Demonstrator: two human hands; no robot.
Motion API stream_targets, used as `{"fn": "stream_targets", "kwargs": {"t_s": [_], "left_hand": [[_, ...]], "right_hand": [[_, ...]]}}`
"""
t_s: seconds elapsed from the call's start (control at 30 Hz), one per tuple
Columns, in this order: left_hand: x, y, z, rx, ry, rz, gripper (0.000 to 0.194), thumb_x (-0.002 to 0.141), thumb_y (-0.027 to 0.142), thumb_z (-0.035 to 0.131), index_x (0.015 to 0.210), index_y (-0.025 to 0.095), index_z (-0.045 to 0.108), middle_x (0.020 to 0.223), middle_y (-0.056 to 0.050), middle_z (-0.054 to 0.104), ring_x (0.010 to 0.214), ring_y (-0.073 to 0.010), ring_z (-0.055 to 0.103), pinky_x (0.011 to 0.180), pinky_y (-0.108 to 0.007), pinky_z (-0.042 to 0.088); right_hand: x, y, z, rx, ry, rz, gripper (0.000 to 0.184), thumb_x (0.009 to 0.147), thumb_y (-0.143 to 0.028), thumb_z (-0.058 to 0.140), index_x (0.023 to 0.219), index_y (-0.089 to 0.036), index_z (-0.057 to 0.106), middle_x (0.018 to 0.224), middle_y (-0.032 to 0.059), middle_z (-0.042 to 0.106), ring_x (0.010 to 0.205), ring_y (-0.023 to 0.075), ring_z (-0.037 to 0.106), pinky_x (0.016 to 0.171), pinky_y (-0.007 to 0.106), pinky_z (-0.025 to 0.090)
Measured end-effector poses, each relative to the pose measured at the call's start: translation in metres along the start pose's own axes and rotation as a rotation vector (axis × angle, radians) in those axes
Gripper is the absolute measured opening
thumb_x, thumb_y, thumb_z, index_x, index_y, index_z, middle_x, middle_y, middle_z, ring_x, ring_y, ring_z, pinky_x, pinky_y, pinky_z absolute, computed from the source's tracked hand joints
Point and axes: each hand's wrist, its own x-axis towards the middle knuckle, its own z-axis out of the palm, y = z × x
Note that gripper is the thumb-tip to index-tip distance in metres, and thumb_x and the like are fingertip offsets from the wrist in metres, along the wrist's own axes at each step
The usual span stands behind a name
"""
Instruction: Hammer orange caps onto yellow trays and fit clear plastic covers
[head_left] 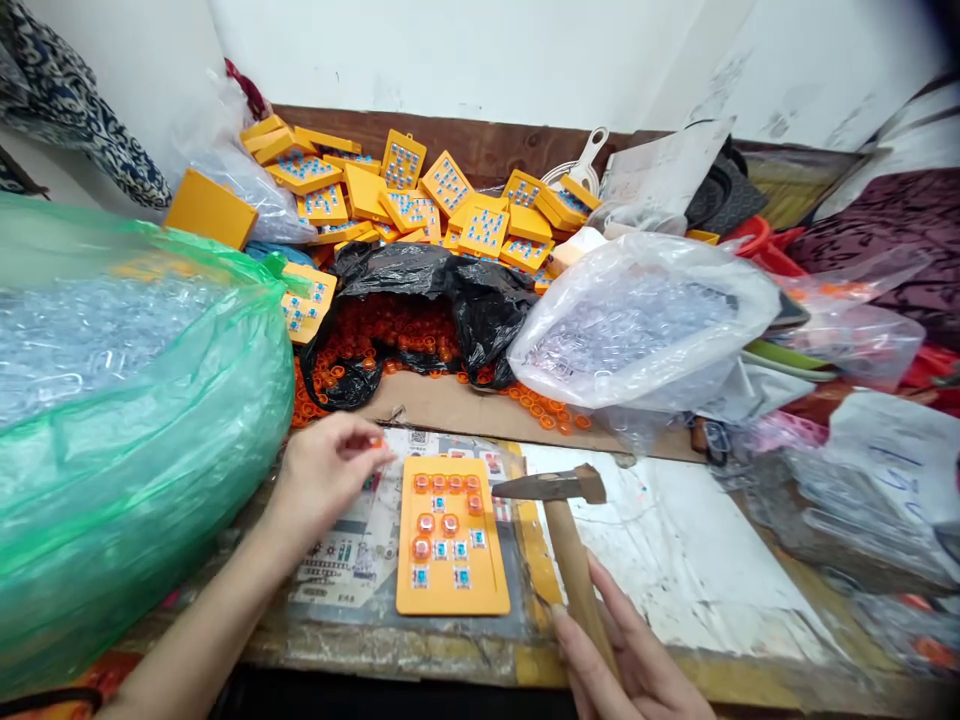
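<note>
On the worktable lies a yellow-orange plastic panel (480,590) with rows of small switches. Several of its switches carry clear orange round caps (426,523); others show bare blue centres (461,550). To the panel's left, my left hand (322,470) pinches a small orange cap (377,443) between thumb and fingertips. My right hand (622,640), right of the panel, is wrapped round the wooden handle of a hammer (574,560). The hammer's metal head points left, just above the panel's right edge.
A black bag (495,320) spills orange caps (405,335) behind the panel. A white bag (645,320) and a green bag (150,480) hold clear plastic pieces. Yellow panels (480,225) are heaped at the back wall. Clear plastic packets (847,500) lie right.
</note>
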Motion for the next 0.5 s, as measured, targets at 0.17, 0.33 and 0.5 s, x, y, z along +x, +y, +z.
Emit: {"fn": "stream_targets", "kwargs": {"t_s": [0.17,0.33,0.5], "left_hand": [[-0.061,-0.019,0.003,0.145,0.133,0.48,0.019,0.084,0.013,0.055,0.08,0.014,0.074,0.083,-0.009,0.075,0.077,-0.0175,0.071,0.075,-0.027,0.058],[-0.068,-0.029,0.003,0.154,0.032,0.51,0.022,0.086,0.009,0.051,0.092,0.013,0.072,0.092,-0.011,0.074,0.086,-0.0189,0.07,0.079,-0.029,0.058],[-0.065,-0.019,0.003,0.054,-0.045,0.306,0.024,0.084,0.013,0.057,0.107,0.014,0.066,0.09,-0.008,0.072,0.082,-0.0197,0.067,0.076,-0.032,0.058]], "right_hand": [[0.004,-0.01,0.0,-0.082,-0.009,-0.027,0.043,0.075,-0.046,0.071,0.111,-0.024,0.073,0.108,0.0023,0.074,0.095,0.0255,0.071,0.06,0.023,0.062],[0.008,-0.013,-0.006,-0.164,-0.162,-0.251,0.034,0.077,-0.033,0.071,0.111,-0.025,0.072,0.111,0.0005,0.071,0.097,0.0227,0.071,0.089,0.026,0.054],[0.005,-0.019,-0.017,-0.285,-0.231,-0.449,0.038,0.082,-0.024,0.067,0.12,-0.027,0.066,0.116,0.0002,0.068,0.097,0.0219,0.07,0.084,0.021,0.055]]}}
